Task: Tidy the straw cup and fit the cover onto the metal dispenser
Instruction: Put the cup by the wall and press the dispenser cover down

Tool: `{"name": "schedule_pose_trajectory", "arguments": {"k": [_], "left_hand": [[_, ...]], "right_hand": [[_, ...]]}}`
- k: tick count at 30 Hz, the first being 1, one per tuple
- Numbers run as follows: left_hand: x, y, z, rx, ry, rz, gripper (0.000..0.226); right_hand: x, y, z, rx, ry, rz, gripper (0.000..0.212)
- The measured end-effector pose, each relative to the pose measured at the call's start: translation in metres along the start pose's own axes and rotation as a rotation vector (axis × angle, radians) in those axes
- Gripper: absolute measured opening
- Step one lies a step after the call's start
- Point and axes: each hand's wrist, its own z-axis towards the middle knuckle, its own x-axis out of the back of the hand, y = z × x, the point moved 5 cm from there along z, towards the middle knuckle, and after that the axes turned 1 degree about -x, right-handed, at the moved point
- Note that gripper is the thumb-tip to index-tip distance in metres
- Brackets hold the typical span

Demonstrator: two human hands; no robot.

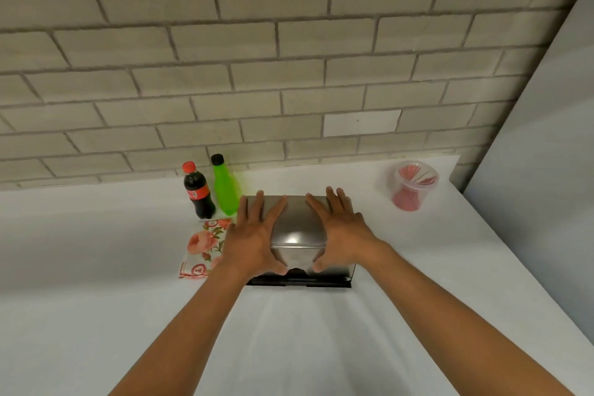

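A shiny metal cover (297, 228) sits on top of the metal dispenser, whose dark base (300, 281) shows at the front. My left hand (255, 235) lies flat on the cover's left side, fingers spread, thumb curled over the front face. My right hand (342, 230) mirrors it on the right side. Both hands press or grip the cover between them. The straw cup (413, 185), clear plastic with red-and-white straws inside, stands apart at the back right of the white table (96, 267).
A dark cola bottle (197, 191) and a green bottle (225, 186) stand just left of the dispenser by the brick wall. A floral napkin pack (204, 246) lies left of my left hand. A grey panel borders the table's right edge.
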Motion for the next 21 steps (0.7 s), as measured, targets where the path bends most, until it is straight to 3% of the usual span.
{"name": "schedule_pose_trajectory", "arguments": {"k": [10,21], "left_hand": [[-0.008,0.015,0.038,0.078,-0.042,-0.039,0.150],[-0.011,0.031,0.084,0.107,0.018,-0.050,0.149]], "right_hand": [[0.017,0.026,0.025,-0.033,-0.016,0.036,0.155],[0.035,0.059,0.068,0.022,0.017,0.056,0.155]]}}
